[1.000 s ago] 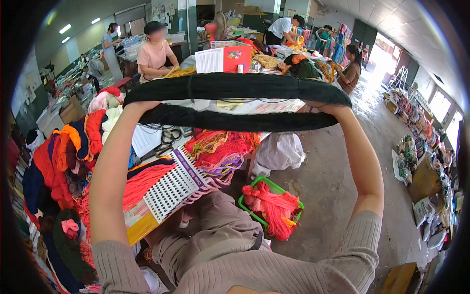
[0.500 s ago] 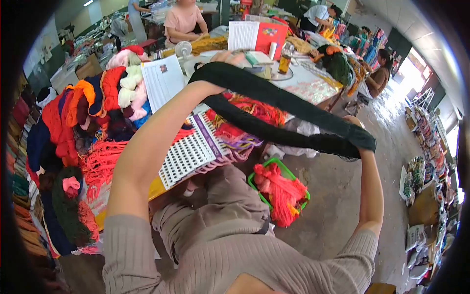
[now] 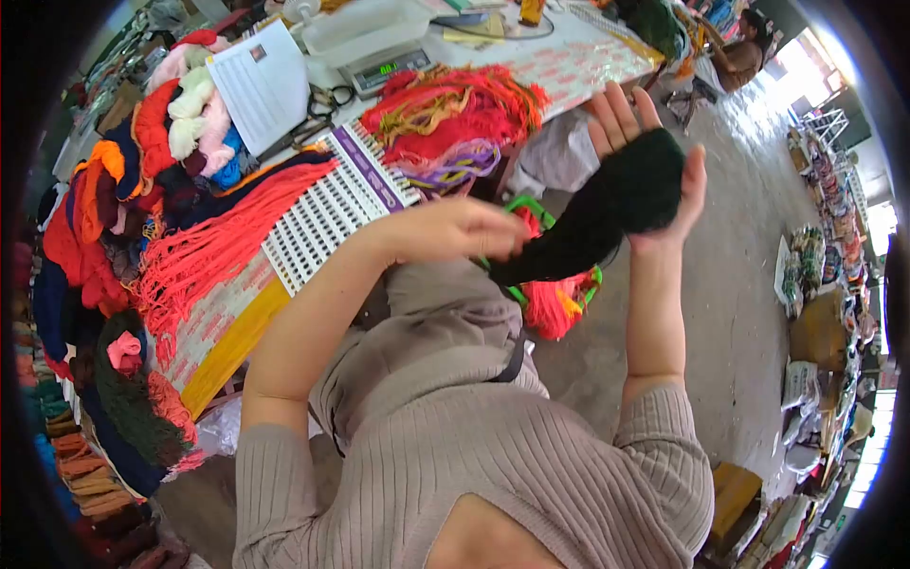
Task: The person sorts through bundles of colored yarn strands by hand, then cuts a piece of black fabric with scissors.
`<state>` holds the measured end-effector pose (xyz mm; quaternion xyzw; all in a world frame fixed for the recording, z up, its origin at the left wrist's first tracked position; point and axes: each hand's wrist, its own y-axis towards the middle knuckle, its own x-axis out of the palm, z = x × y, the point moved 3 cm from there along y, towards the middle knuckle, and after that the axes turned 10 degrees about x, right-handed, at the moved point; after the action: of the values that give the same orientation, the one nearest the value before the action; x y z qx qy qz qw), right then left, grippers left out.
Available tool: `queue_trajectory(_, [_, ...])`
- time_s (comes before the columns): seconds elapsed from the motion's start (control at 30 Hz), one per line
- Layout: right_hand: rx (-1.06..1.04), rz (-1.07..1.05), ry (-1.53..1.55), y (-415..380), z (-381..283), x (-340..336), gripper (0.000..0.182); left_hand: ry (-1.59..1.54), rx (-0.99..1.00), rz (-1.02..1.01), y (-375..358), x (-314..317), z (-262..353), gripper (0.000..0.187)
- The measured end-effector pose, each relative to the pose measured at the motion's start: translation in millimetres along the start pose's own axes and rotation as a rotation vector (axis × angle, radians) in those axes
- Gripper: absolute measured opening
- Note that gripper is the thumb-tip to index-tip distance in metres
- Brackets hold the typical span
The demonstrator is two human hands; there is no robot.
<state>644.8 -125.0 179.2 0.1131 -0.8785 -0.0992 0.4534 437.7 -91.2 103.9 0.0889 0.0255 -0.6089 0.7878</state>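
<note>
A thick black yarn skein (image 3: 607, 213) is draped over my raised right hand (image 3: 668, 204), passing between the thumb and the fingers. The palm faces me and the fingertips stick up past the yarn. From there the skein slopes down and left to a narrower end. Beside that lower end is my left hand (image 3: 464, 230), its fingers pointing right and smeared by motion. Whether they grip the yarn cannot be made out. Below the skein, a green basket (image 3: 590, 284) with coral-pink yarn (image 3: 555, 308) stands on the floor, partly hidden.
On the table to my left lie a white hole-punched card (image 3: 327, 218), coral yarn strands (image 3: 227, 242), a red yarn heap (image 3: 445, 114), a digital scale (image 3: 387, 68), a printed sheet (image 3: 261, 90) and several colored skeins. Stacked goods line the right wall. A person (image 3: 737, 57) sits at the far right.
The black skein was stretched as a wide loop between both raised hands. Now it is bunched on my right hand, and my left hand has come down to its lower end. My view has tilted downward.
</note>
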Motion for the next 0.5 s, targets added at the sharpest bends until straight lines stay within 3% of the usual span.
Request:
queue_trajectory(0.07, [0.062, 0.010, 0.303, 8.5, 15.0, -10.7, 0.067, -0.025, 0.189, 0.388, 3.3, -6.6, 8.7, 0.040])
queue_trajectory(0.1, [0.106, 0.021, 0.442, 11.2, 23.4, -15.9, 0.065, 0.001, 0.236, 0.485, 5.3, -8.8, 19.2, 0.042])
queue_trajectory(0.17, [0.132, 0.015, 0.417, 12.6, 38.9, -22.0, 0.070, -0.030, 0.310, 0.603, 14.5, -13.7, 15.7, 0.050])
queue_trajectory(0.27, [0.256, 0.016, 0.586, 13.7, 61.3, -17.4, 0.061, -0.266, 0.354, 0.417, 39.3, 5.3, -3.2, 0.056])
queue_trajectory(0.3, [0.276, 0.052, 0.583, 12.1, 65.1, -15.5, 0.061, -0.139, 0.370, 0.459, 44.6, 13.0, -23.9, 0.060])
queue_trajectory(0.33, [0.304, 0.081, 0.583, 11.1, 70.1, -13.6, 0.061, -0.178, 0.212, 0.324, 41.7, 21.5, -28.2, 0.063])
queue_trajectory(0.4, [0.362, 0.092, 0.505, 7.2, 71.8, -27.2, 0.060, -0.363, 0.130, 0.108, 40.4, 47.6, -58.1, 0.051])
queue_trajectory(0.47, [0.436, 0.214, 0.373, 2.6, 75.3, -45.7, 0.050, -0.737, 0.193, -0.069, 19.7, 61.0, -46.4, 0.036])
queue_trajectory(0.5, [0.527, 0.335, 0.275, -2.0, 85.0, -57.5, 0.048, -0.738, 0.145, -0.078, 5.6, 61.0, -51.1, 0.032])
